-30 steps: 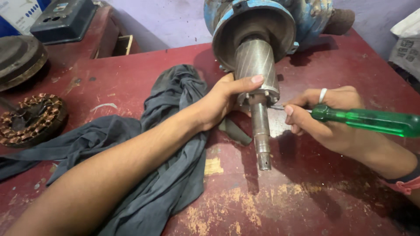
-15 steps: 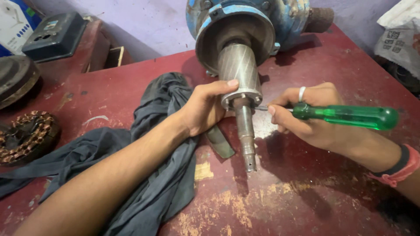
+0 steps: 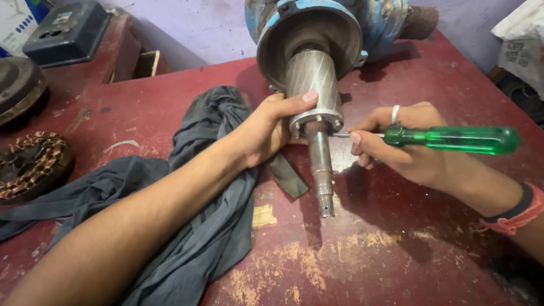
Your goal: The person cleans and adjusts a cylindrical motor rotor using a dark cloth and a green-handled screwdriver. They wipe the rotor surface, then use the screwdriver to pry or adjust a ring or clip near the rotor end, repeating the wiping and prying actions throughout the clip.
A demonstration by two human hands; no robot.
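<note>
One rotor [image 3: 314, 85], one green-handled screwdriver [image 3: 453, 139], two hands, one grey cloth [image 3: 209, 226].

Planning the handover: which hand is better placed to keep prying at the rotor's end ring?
Right hand: it holds the green screwdriver, its tip at the ring. Left hand grips the rotor, steadying it.

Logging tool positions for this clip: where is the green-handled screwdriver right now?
In the head view, the green-handled screwdriver lies level in the right hand, right of centre, its tip at the rotor collar.
</note>
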